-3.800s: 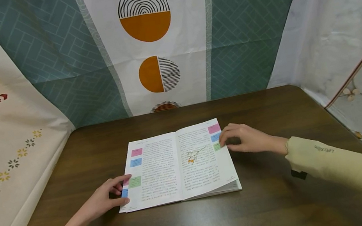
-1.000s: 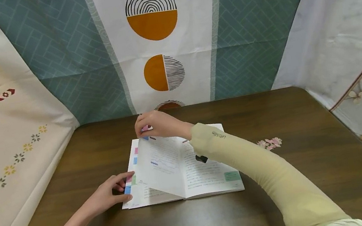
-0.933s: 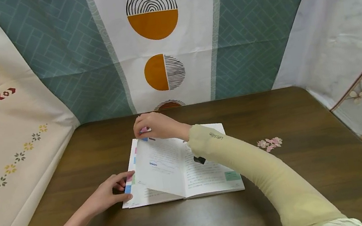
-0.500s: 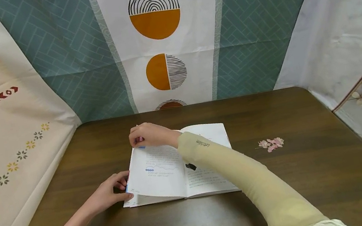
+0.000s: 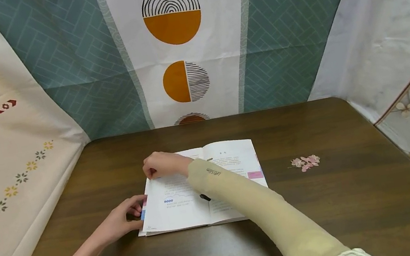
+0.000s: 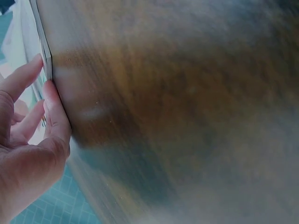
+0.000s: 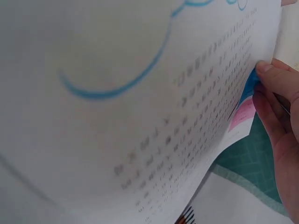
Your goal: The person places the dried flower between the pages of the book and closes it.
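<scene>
An open book (image 5: 229, 153) with printed pages lies on the brown table. My right hand (image 5: 162, 164) is at the upper left of the book, arm crossing over the right page. In the right wrist view, its thumb and fingers pinch the edge of a page (image 7: 205, 112) at the blue and pink tabs (image 7: 244, 114). My left hand (image 5: 120, 219) rests at the book's left edge, forefinger and thumb spread apart on it. In the left wrist view, its fingertips (image 6: 35, 65) touch the book's edge. The right sleeve hides the middle of the book.
A small sprig of pink flowers (image 5: 306, 163) lies on the table (image 5: 344, 195), right of the book. Patterned cloths (image 5: 276, 45) hang behind the table and at both sides. A pink tab (image 5: 255, 174) shows on the right page.
The right hand has carried a page over from the right to the left side and lowered it. The orange-flowered sprig on the earlier page is out of sight. The left hand stays put.
</scene>
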Action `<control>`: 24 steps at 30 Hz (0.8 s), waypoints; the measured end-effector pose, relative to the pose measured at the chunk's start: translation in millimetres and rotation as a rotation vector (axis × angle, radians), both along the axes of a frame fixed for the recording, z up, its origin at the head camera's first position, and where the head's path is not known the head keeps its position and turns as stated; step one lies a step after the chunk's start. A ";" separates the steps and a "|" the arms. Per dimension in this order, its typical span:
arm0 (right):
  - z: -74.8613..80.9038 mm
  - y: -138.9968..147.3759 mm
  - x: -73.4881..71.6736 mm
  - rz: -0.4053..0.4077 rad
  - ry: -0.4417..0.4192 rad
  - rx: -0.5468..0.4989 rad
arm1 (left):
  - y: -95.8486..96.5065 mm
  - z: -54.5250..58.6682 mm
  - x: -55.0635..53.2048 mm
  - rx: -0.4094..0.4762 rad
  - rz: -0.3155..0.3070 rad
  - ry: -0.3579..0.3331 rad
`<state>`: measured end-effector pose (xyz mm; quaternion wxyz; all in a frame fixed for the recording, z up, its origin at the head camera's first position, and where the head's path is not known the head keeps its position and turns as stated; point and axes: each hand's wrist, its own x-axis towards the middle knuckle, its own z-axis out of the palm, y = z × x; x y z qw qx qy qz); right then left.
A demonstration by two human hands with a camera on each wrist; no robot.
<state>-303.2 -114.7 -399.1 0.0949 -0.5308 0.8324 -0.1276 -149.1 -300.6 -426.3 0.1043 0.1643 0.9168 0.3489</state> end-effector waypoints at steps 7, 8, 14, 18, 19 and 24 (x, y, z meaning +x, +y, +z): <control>-6.4 -5.2 1.1 -0.019 -0.015 0.062 | 0.5 -1.3 1.3 0.010 0.010 0.008; -6.5 -5.5 0.5 -0.024 -0.025 0.061 | 0.9 -1.5 1.1 0.013 0.006 0.005; -7.9 -8.3 -2.9 -0.048 -0.072 0.040 | 0.1 0.3 1.6 0.005 -0.027 -0.004; -9.6 -10.2 -2.9 -0.060 -0.048 0.043 | -1.6 1.7 2.5 -0.019 -0.040 0.005; -9.5 -9.8 -2.3 -0.070 -0.039 0.047 | -1.6 2.0 2.5 -0.024 -0.042 0.008; -8.6 -9.4 0.9 -0.141 0.019 0.090 | -1.1 2.7 2.6 -0.026 -0.041 0.008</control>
